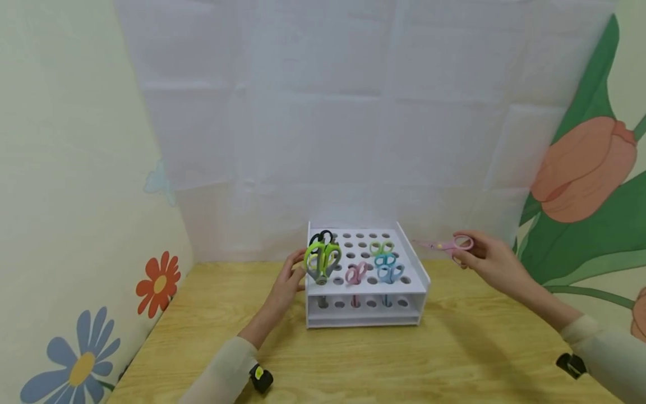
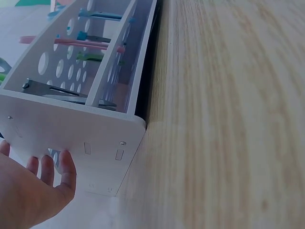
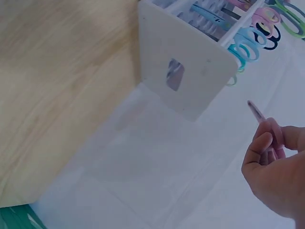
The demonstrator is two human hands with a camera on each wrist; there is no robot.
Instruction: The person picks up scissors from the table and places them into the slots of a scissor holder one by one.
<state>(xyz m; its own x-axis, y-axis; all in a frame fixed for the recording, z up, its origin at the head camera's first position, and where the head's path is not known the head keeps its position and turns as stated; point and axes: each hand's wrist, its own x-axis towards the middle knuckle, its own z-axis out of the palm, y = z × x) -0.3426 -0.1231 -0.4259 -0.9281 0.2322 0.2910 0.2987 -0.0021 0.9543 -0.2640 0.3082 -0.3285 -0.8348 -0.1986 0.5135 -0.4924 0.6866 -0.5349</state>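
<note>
My right hand [image 1: 492, 266] grips a pair of pink scissors [image 1: 445, 246] by the finger loops, raised to the right of a white rack [image 1: 367, 322]. The blades point left toward the rack; in the right wrist view the scissors [image 3: 256, 112] poke out past the fingers. My left hand [image 1: 285, 283] is at the rack's left side. In the left wrist view its fingertips touch the side panel [image 2: 71, 129] around a cut-out hole. Standing in the rack's holes are green-grey scissors [image 1: 323, 259], black scissors [image 1: 325, 234], pink scissors [image 1: 356, 272] and light blue scissors [image 1: 391, 273].
Teal scissors [image 1: 385, 259] and light green scissors [image 1: 382, 248] also stand in the rack's right part. The rack sits on a wood-grain table [image 1: 353, 365]. Behind it hangs a white sheet [image 1: 323, 140], between walls with painted flowers [image 1: 81, 365].
</note>
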